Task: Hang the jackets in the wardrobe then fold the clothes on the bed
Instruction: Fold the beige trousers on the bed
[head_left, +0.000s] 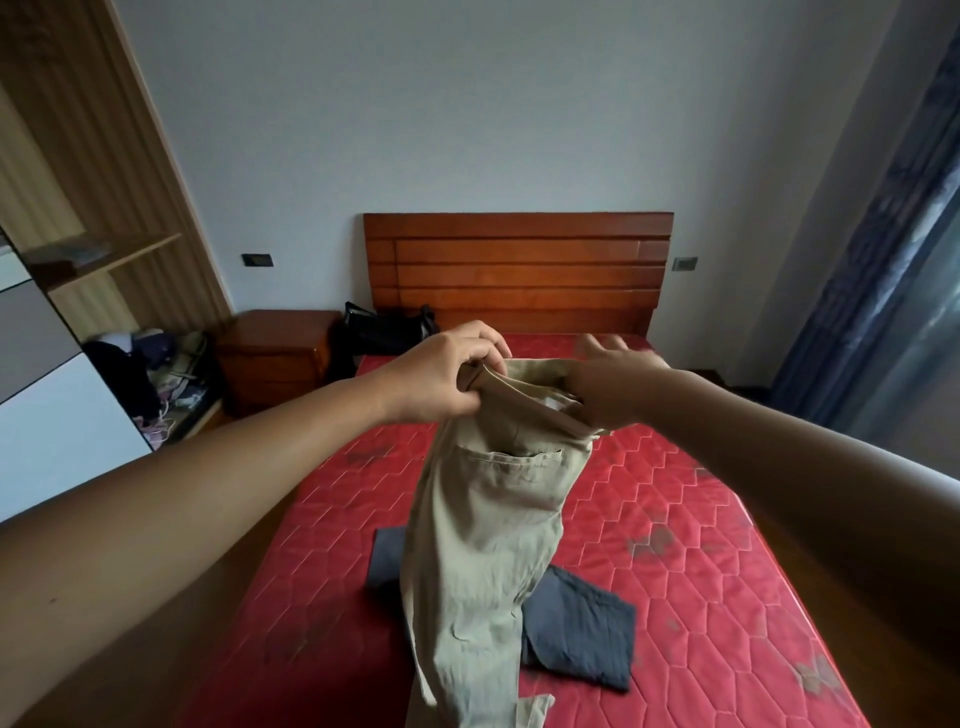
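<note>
Pale-walled bedroom with wooden headboard (519, 270), bedside cabinet (275, 353) left, blue curtain (883, 234) right. Raised over the red quilted bed (675, 519), beige trousers (488, 519), waistband gripped in curled left hand (441, 376), right hand (608, 379) at its other side, fingers straight. Beneath, on the bed, folded grey garment (582, 629).

1. The trousers (488, 519) are khaki woven cloth, matt and finely creased.
2. The grey garment (582, 629) near the mattress's foot edge is matt, wrinkled cloth.
3. The mattress (701, 519) has red quilted fabric with a faint sheen.
4. The headboard (519, 270) and bedside cabinet (275, 353) are reddish wood, smooth and glossy.
5. The wardrobe panel (104, 156) looks like pale, matt wood grain.
6. The curtain (883, 260) is blue cloth.
</note>
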